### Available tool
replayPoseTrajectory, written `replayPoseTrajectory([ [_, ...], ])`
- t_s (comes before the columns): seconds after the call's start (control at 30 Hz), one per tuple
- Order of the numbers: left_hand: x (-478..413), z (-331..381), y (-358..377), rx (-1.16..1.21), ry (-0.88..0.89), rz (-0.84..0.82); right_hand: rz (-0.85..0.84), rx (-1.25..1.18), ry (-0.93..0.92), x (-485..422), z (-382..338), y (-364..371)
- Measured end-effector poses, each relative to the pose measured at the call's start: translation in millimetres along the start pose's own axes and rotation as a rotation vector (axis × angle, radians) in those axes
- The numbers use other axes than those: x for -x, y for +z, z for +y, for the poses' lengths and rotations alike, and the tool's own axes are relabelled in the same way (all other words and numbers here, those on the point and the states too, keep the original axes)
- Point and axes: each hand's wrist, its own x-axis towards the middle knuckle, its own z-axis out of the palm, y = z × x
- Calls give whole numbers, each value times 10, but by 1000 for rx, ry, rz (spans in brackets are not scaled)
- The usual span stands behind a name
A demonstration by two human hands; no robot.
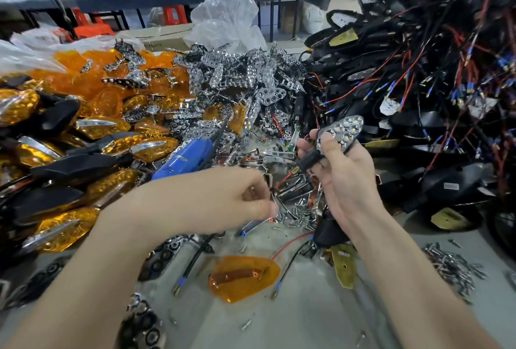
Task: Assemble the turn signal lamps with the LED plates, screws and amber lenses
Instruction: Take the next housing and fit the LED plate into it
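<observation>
While the right hand [344,181] grips a black turn signal lamp housing [308,159], with its fingers wrapped round the dark stem and its thumb pressed on the lower end of the chrome multi-cup LED plate [346,128] seated in it, the lamp stands tilted above the middle of the grey worktable [307,318].

The left hand [223,198] hovers just beside it. Its fingers are curled and the tips of thumb and forefinger are drawn together over a scatter of small silver screws [296,216]. Whether a screw sits between those tips cannot be told.

A loose amber plastic lens [244,279] lies flat on the table between the two forearms, nearer the camera than either hand. A blue power screwdriver [181,157] lies just beyond the left hand, next to a heap of finished amber-lensed lamps [106,125] on the left. Behind the hands is a mound of bare chrome plates [237,78]. On the right rises a tangle of black housings with red and black wires [418,75]. A second pile of screws [452,267] lies by the right forearm.
</observation>
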Motion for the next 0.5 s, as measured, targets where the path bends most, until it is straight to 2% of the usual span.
replayPoseTrajectory([
  [0.1, 119, -69, 159, -124, -65, -169, -11, 13, 14, 13, 1, 0],
  [0.17, 181, -97, 306, -185, -91, -224, -16, 7, 39, 23, 2, -1],
  [0.4, 264, -110, 532, -233, 41, -16, -24, -94, 104, 12, -13, -11],
  [0.5, 306, -145, 388, -16, 79, -19, -70, -103, 109, 17, -6, -17],
])
